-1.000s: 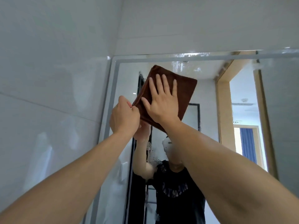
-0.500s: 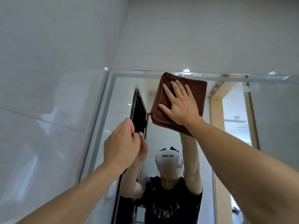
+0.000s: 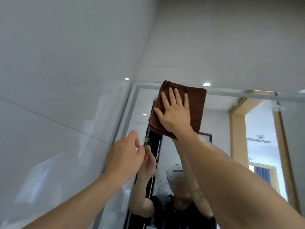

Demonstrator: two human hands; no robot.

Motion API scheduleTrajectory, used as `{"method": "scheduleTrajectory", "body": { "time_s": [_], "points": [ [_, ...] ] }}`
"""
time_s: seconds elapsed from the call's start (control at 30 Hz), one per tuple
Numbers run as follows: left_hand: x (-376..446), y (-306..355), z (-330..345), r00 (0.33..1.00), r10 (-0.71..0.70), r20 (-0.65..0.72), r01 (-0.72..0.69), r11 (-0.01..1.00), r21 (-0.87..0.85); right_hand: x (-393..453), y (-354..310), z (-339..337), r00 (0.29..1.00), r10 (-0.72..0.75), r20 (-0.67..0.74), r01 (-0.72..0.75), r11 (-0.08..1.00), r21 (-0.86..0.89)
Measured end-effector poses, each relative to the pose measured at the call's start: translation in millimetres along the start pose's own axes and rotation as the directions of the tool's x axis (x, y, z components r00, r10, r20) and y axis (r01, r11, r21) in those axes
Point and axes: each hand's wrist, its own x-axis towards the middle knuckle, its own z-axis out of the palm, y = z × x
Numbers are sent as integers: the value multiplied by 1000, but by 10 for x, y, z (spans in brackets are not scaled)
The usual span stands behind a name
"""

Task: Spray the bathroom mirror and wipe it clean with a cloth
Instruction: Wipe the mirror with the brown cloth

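A folded brown cloth (image 3: 197,103) lies flat against the bathroom mirror (image 3: 219,123) at its top left corner, its upper edge over the frame. My right hand (image 3: 175,114) presses on the cloth with straight, spread fingers. My left hand (image 3: 125,157) hovers lower left, close to the mirror's left edge, fingers loosely curled and holding nothing. Water drops cling to the glass lower down, near the reflected person. No spray bottle is in view.
Glossy white wall tiles (image 3: 57,104) stand to the left and meet the tiled wall (image 3: 231,47) above the mirror in a corner. The mirror's pale frame (image 3: 125,116) runs down its left side. A doorway and a dark rack show in the reflection.
My right hand has slid the cloth upward to the mirror's top edge. My left hand let go of the cloth's corner and dropped away to the lower left.
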Motion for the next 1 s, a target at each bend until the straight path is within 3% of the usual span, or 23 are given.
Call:
{"method": "scheduleTrajectory", "body": {
  "time_s": [0.13, 0.27, 0.47, 0.73, 0.87, 1.0],
  "points": [
    [-18, -132, -19, 999, 9, -49, -9, 1000, -9, -226, -540, 179, 980, -196, 17, 196, 981, 6],
    [123, -78, 18, 990, 107, -97, -103, 994, 42, -290, -429, 171, 969, -246, 33, 247, 969, -19],
    [548, 270, 201, 964, 247, -96, -232, 962, 142, -307, 345, -17, 992, -122, -13, 121, 992, -44],
    [546, 528, 461, 975, 206, -85, -198, 976, 90, -486, 1477, -242, 983, 173, -67, -179, 981, -80],
    [478, 386, 380, 967, 234, -99, -221, 967, 130, -401, 1487, -239, 971, 221, -88, -228, 971, -78],
    [461, 243, 260, 972, 204, -116, -194, 977, 88, -132, 1113, -185, 990, 126, -68, -132, 987, -87]
  ]
}}
